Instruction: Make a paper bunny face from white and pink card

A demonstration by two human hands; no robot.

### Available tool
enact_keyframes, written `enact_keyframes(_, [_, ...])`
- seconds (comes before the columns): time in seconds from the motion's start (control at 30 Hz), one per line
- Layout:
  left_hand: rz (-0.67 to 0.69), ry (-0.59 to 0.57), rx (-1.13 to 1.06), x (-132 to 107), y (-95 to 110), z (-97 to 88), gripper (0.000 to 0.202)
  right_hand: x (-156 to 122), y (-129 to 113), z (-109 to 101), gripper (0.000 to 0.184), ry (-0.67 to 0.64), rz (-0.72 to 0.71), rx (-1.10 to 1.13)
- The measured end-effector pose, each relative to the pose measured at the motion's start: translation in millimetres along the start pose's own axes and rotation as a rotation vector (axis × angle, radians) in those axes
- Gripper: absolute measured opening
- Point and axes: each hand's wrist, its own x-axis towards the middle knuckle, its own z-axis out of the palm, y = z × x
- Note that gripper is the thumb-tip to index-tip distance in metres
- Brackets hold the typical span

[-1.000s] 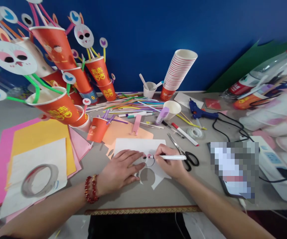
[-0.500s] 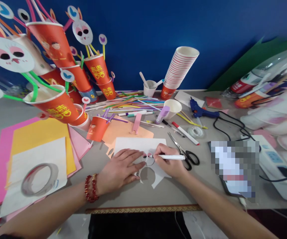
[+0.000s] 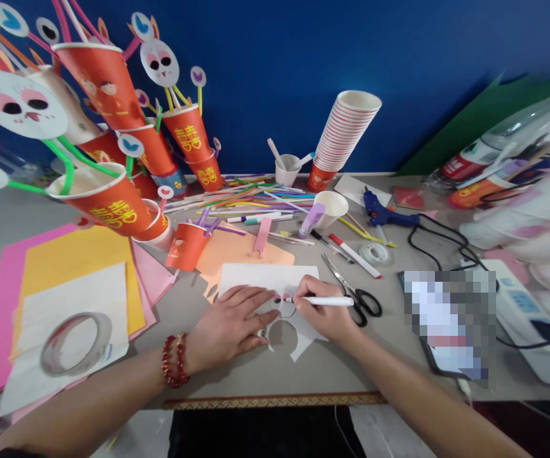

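Note:
My right hand (image 3: pixel 320 310) grips a white marker (image 3: pixel 330 301), its tip on a small round paper face (image 3: pixel 285 310) with pink eye patches and dark eye marks. Fingers spread, my left hand (image 3: pixel 237 321) lies flat and presses the left edge of that face. Beneath both hands is a white paper sheet (image 3: pixel 265 273); a round hole is cut in its lower part, near my left fingertips. Black-handled scissors (image 3: pixel 365 305) lie partly open just right of my right hand.
Decorated red cups (image 3: pixel 112 203) crowd the left. Coloured paper (image 3: pixel 79 248) and a tape roll (image 3: pixel 72 343) lie before them. Behind are pipe cleaners (image 3: pixel 237 200), a cup stack (image 3: pixel 344 140) and a blue glue gun (image 3: pixel 384 211). A phone (image 3: pixel 442 324) and power strip (image 3: pixel 518 302) are at right.
Both hands stay in nearly the same place. The marker tip remains at the right eye of the paper face, with only a very slight shift of the pen.

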Motion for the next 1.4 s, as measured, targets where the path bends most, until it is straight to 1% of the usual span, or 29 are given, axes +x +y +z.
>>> enact_keyframes(0.23, [-0.003,-0.005,-0.003,-0.3,-0.3,0.0,0.044,0.6,-0.9,-0.3,0.015,0.005,-0.002,-0.007])
enact_keyframes(0.43, [-0.013,-0.012,-0.002,-0.1,-0.1,-0.2,0.044,-0.5,1.1,0.0,0.015,0.018,0.022,0.032])
enact_keyframes(0.63, [-0.002,0.001,-0.006,0.2,0.0,0.0,0.044,0.5,-1.4,-0.8,0.014,0.008,-0.002,-0.009])
enact_keyframes(0.83, [-0.008,0.002,-0.003,-0.1,0.3,0.1,0.044,-0.4,0.4,-0.2,0.016,0.017,0.014,0.034])
enact_keyframes(1.0, [-0.01,-0.005,0.002,-0.3,0.6,-0.2,0.043,-0.6,0.1,0.5,0.016,0.008,0.008,0.019])
enact_keyframes(1.2, [-0.016,-0.004,-0.007,-0.2,0.6,-0.5,0.043,-0.5,1.0,0.8,0.016,0.03,0.013,0.04])
enact_keyframes(1.4, [-0.008,0.003,-0.018,-0.3,-0.1,0.5,0.044,-0.1,-0.3,0.1,0.016,0.015,0.0,0.01])
